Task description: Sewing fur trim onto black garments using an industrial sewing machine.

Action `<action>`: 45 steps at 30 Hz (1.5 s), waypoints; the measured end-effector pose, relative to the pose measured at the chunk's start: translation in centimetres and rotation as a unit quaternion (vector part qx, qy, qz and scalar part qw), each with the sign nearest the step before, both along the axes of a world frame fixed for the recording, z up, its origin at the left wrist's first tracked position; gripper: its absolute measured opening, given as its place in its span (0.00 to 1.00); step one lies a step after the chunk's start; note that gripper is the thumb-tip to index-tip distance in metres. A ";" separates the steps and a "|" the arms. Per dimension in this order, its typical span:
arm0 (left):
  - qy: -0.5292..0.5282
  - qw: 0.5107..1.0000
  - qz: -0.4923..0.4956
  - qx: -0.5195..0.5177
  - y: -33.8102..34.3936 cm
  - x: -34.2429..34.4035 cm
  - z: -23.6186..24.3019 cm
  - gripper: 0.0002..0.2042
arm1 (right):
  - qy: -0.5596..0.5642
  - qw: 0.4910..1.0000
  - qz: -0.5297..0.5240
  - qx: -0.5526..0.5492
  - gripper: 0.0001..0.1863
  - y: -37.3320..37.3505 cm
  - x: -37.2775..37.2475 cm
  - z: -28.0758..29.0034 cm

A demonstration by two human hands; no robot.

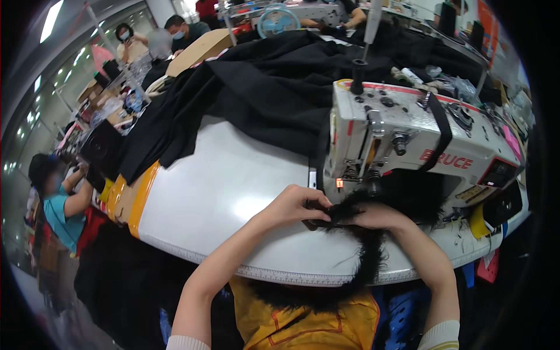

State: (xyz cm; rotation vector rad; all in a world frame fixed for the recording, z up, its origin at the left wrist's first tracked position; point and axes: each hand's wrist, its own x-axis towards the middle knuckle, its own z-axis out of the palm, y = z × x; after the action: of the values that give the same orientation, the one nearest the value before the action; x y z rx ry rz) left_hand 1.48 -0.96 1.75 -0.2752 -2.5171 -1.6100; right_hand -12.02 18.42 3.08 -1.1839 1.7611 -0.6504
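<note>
A strip of black furry trim [368,254] runs from beside the needle of a white sewing machine [373,131] over the table's front edge and down onto my lap. At the near side of the needle, my left hand [303,205] pinches the trim between thumb and fingers. My right hand [376,216] lies close by on its right, fingers closed on the same trim and partly buried in the fur. A small orange light glows by the needle. The presser foot is hidden behind the dark fur.
A white tabletop [192,192] with a ruler tape [280,275] along its front edge spreads leftward. Black cloth [262,87] is heaped behind the machine. Spools and plastic bags lie at the back right. Several people work in the background, one in a teal top [64,219] at the left.
</note>
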 end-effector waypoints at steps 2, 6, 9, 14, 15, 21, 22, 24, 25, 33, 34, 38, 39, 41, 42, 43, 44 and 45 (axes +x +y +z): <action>0.011 0.999 0.030 -0.044 0.2 0.2 -0.1 0.10 | 0.015 0.998 -0.031 0.056 0.22 0.1 -0.3 -1.0; 0.131 0.978 0.061 -0.149 0.5 0.1 -0.2 0.11 | 0.109 0.981 -0.126 -0.094 0.16 0.2 -0.1 -3.9; 0.250 0.935 0.058 -0.243 0.8 0.1 -0.4 0.12 | 0.368 0.916 -0.061 -0.146 0.18 1.0 0.5 -4.3; 0.366 0.805 -0.021 -0.467 1.2 0.6 -1.2 0.12 | 0.568 0.817 0.096 0.008 0.14 4.3 2.5 -1.4; 0.340 0.816 -0.026 -0.467 1.3 0.7 -1.3 0.13 | 0.638 0.748 0.089 -0.162 0.15 4.6 2.7 -1.1; 0.322 0.810 -0.035 -0.489 2.2 0.7 -0.6 0.13 | 0.546 0.777 0.084 -0.303 0.20 3.7 1.7 -2.4; 0.322 0.807 -0.031 -0.494 2.4 0.7 -0.5 0.13 | 0.544 0.769 0.089 -0.323 0.20 3.6 1.2 -2.7; 0.323 0.812 -0.027 -0.486 2.4 0.3 -0.3 0.13 | 0.512 0.776 0.107 -0.352 0.17 3.3 0.3 -3.0; 0.356 0.804 -0.027 -0.475 2.2 -0.1 -0.3 0.13 | 0.513 0.781 0.110 -0.339 0.17 3.0 -0.2 -3.0; 0.368 0.801 -0.002 -0.472 -0.1 -4.6 -1.1 0.12 | 0.575 0.763 0.057 -0.289 0.13 2.2 -2.9 -2.8; 0.367 0.803 -0.009 -0.468 -0.4 -4.9 -1.0 0.12 | 0.573 0.747 0.033 -0.335 0.08 2.1 -2.9 -2.8; 0.371 0.808 -0.017 -0.457 -0.5 -5.1 -1.0 0.12 | 0.577 0.727 0.005 -0.373 0.04 2.4 -3.1 -2.7; 0.374 0.813 -0.006 -0.447 -0.6 -5.1 -1.1 0.12 | 0.577 0.728 0.008 -0.369 0.04 2.3 -3.0 -2.6; 0.383 0.794 -0.010 -0.472 -0.6 -5.0 -1.2 0.11 | 0.559 0.742 -0.033 -0.368 0.04 2.4 -2.9 -2.6; 0.376 0.779 -0.008 -0.502 -0.5 -5.0 -1.3 0.10 | 0.560 0.743 -0.024 -0.366 0.04 2.4 -2.9 -2.6; 0.380 0.775 0.000 -0.505 -0.6 -4.9 -1.4 0.09 | 0.561 0.743 -0.027 -0.364 0.04 2.2 -2.9 -2.6; 0.407 0.765 0.011 -0.498 -0.5 -5.0 -1.4 0.10 | 0.562 0.742 -0.031 -0.363 0.03 2.1 -2.8 -2.6; 0.401 0.761 0.019 -0.509 -0.4 -5.0 -1.4 0.10 | 0.565 0.741 -0.030 -0.361 0.03 2.0 -2.9 -2.6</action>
State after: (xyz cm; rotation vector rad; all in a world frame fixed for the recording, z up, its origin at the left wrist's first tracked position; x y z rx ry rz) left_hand -3.56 -1.35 0.30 -0.7862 -2.2841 0.1458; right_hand -14.88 20.40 0.45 -2.4212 2.6314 -0.7361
